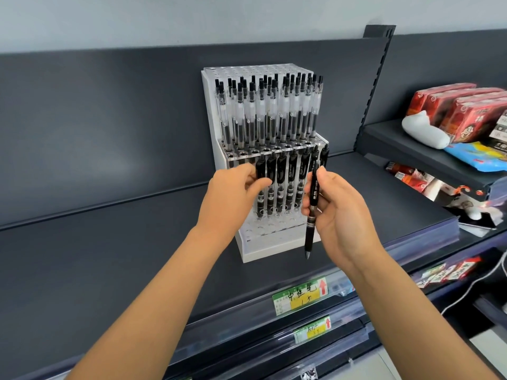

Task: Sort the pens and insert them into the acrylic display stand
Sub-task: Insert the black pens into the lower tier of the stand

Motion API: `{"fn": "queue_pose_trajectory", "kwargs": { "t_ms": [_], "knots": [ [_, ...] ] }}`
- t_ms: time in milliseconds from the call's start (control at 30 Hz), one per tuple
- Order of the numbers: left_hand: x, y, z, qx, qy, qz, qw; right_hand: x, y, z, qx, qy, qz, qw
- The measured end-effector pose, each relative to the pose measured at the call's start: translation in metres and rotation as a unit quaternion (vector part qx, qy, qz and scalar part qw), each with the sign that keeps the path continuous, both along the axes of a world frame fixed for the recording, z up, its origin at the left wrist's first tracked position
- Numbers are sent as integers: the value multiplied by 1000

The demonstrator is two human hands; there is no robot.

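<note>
Our two bare forearms reach up from the bottom edge toward a tiered clear acrylic display stand with a white base (248,250), which sits on a dark grey metal shelf (109,256) close to its back panel. Our right hand (340,215) holds a loose black retractable gel pen (310,215) nearly upright just in front of the stand's right side. The thumb lies against the barrel near its top and the curled fingertips (306,208) close on it at mid-length. The rubber grip and tip hang free below the hand, pointing down in front of the white base. Our left hand (230,196) is at the stand's lower tier, thumb and curled fingers closed round the leftmost pen (260,167) of a row of black-clipped pens (285,174) standing in the holes there. That pen's top shows above the fingers and its lower barrel below the thumb. We see a dense cluster of clear-barrelled pens with black caps (270,113) standing upright in the upper tier. Two green and yellow price labels (300,296) with red arrows sit on the shelf edges below the stand. On the neighbouring shelf to the right lie red printed cartons (463,108) with a white soft pouch (424,131) touching their front.
</note>
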State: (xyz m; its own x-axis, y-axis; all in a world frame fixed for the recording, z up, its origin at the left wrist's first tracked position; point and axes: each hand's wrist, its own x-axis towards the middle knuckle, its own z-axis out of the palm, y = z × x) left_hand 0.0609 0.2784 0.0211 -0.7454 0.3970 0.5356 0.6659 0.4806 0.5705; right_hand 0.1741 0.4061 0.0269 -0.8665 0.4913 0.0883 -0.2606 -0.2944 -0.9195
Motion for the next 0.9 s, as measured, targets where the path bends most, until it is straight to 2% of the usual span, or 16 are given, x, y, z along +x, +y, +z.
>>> {"fn": "queue_pose_trajectory", "kwargs": {
  "t_ms": [100, 167, 267, 333, 367, 433, 500, 633, 700, 733, 767, 833, 867, 900],
  "knots": [
    [-2, 0, 2, -12, -21, 6, 1000, -2, -2, 1, -3, 7, -14, 1000],
    [-2, 0, 6, -55, -28, 16, 998, -4, -5, 3, 17, 0, -42, 999],
    [3, -7, 13, -107, 10, 55, 993, -7, -8, 7, 31, 4, -48, 998],
    [13, -15, 17, -60, 21, 13, 998, -8, -10, 10, 27, 12, -30, 999],
    [19, -18, 20, -36, -7, -37, 999, -9, -12, 12, 26, 15, -20, 999],
    [30, -19, 24, -35, -83, -130, 987, -12, -20, 18, 26, 22, -2, 999],
    [34, -18, 25, -49, -107, -173, 978, -16, -27, 23, 39, 35, 8, 999],
    [27, -26, 27, 50, -103, -132, 985, -17, -28, 24, 84, 45, 7, 995],
    [20, -33, 26, 107, -92, -67, 988, -12, -22, 17, 185, 37, -34, 981],
    [16, -35, 25, 119, -88, -36, 988, -11, -17, 12, 281, 23, -59, 958],
    [12, -35, 22, 120, -87, -14, 989, -9, -12, 6, 398, -8, -73, 914],
    [5, -32, 13, 103, -94, 4, 990, -7, -4, -8, 609, -94, -62, 785],
    [3, -30, 9, 94, -100, 2, 991, -6, -2, -15, 666, -124, -49, 734],
    [1, -26, 6, 86, -102, -3, 991, -4, -2, -20, 695, -143, -41, 704]
  ]
}}
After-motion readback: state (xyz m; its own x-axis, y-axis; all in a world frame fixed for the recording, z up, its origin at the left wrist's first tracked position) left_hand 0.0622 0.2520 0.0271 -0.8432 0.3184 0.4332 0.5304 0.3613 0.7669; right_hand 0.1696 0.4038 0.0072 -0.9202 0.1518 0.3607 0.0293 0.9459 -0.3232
